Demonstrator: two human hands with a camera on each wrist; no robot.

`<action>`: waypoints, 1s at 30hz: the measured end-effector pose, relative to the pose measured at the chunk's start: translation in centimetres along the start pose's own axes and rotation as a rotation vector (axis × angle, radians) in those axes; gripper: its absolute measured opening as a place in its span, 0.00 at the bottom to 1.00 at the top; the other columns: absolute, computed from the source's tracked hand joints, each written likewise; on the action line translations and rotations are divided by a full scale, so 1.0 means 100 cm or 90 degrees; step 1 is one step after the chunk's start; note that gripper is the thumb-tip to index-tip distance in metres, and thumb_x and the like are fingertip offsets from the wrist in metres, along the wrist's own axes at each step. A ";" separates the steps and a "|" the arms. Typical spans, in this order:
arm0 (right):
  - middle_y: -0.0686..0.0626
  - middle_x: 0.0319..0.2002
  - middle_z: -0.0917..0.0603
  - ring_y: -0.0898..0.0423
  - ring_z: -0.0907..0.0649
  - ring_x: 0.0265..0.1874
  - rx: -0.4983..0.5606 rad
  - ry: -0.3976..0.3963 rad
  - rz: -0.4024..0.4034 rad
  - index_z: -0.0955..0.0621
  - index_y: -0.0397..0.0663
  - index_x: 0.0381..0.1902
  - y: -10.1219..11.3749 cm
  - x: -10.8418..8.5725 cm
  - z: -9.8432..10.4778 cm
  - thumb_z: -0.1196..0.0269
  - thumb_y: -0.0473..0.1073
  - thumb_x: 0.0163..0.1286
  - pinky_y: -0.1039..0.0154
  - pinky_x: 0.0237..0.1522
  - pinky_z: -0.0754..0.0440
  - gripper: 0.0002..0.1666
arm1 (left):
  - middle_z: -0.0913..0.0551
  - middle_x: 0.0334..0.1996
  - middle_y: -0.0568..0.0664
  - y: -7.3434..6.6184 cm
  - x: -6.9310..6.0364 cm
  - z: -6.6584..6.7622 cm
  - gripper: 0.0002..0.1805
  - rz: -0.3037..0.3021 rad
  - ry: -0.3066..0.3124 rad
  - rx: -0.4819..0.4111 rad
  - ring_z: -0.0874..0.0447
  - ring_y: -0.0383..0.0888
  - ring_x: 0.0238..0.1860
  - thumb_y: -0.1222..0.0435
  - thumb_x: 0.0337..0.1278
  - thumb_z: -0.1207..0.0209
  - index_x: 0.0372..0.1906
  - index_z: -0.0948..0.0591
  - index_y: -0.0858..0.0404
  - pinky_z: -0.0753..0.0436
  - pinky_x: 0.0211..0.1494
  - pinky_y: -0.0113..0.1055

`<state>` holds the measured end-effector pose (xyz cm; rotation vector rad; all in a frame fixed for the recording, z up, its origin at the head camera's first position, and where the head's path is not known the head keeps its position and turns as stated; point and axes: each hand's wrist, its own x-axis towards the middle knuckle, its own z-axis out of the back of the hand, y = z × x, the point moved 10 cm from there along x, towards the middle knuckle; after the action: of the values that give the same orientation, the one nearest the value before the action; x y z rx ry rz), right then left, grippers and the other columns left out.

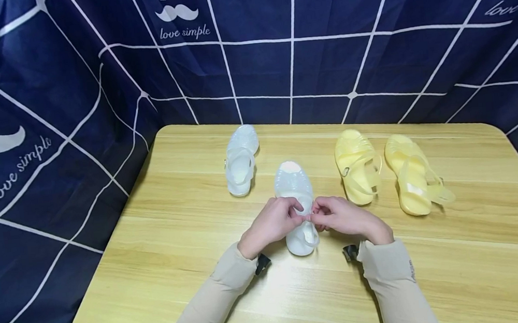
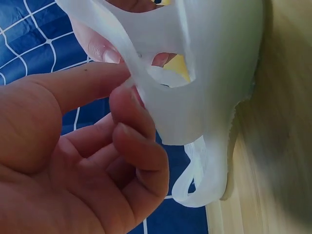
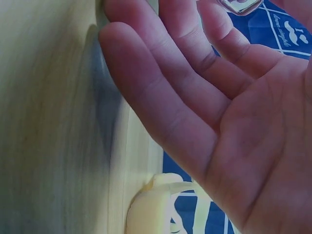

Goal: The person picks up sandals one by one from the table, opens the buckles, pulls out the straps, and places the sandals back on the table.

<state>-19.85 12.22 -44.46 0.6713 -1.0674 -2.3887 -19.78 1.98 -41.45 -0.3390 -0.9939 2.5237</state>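
nearer white sandal (image 1: 293, 184) lay sole-down on table (image 1: 172, 232), toe away fr you. yr l hand (image 1: 274, 221) pinched its strap (image 2: 119, 39); yr r hand (image 1: 344, 218) pinched by the buckle (image 3: 241, 6). prob light, bendy, bit slick; strap looked springy, thin parts cd tear. best holds seemed strap's flat + buckle frame.

The left hand (image 1: 274, 222) and right hand (image 1: 346, 218) hide part of the near white shoe (image 1: 292, 181), and the bit at their fingertips is too small to tell. Seen from the left wrist, the top edge cuts off that shoe. Seen from the right wrist, a shiny buckle (image 3: 242, 5) is cut off at the top and a yellow shoe (image 3: 146, 214) at the bottom; which yellow one, I can't tell.
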 end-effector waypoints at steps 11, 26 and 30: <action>0.49 0.26 0.17 0.55 0.19 0.26 0.004 0.006 -0.021 0.24 0.45 0.36 -0.002 -0.001 -0.001 0.42 0.51 0.70 0.68 0.30 0.24 0.14 | 0.26 0.21 0.42 0.015 -0.003 0.001 0.12 0.068 0.012 0.016 0.31 0.35 0.21 0.56 0.58 0.36 0.27 0.24 0.58 0.32 0.24 0.25; 0.48 0.26 0.18 0.54 0.20 0.26 0.011 0.001 -0.022 0.24 0.45 0.35 0.000 0.000 -0.003 0.42 0.51 0.70 0.69 0.28 0.25 0.14 | 0.28 0.20 0.44 0.025 -0.006 0.003 0.15 0.107 0.016 0.070 0.32 0.38 0.21 0.52 0.62 0.41 0.35 0.25 0.60 0.34 0.23 0.28; 0.48 0.26 0.18 0.54 0.21 0.25 0.014 0.001 -0.021 0.24 0.45 0.35 0.000 0.001 -0.004 0.42 0.51 0.70 0.69 0.28 0.26 0.15 | 0.28 0.20 0.44 0.026 -0.006 0.002 0.15 0.111 0.023 0.070 0.32 0.38 0.21 0.52 0.62 0.41 0.36 0.25 0.60 0.34 0.23 0.28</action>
<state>-19.70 11.99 -44.72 0.7039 -1.0922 -2.4065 -20.03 -0.18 -43.02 -0.4551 -0.8400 2.7046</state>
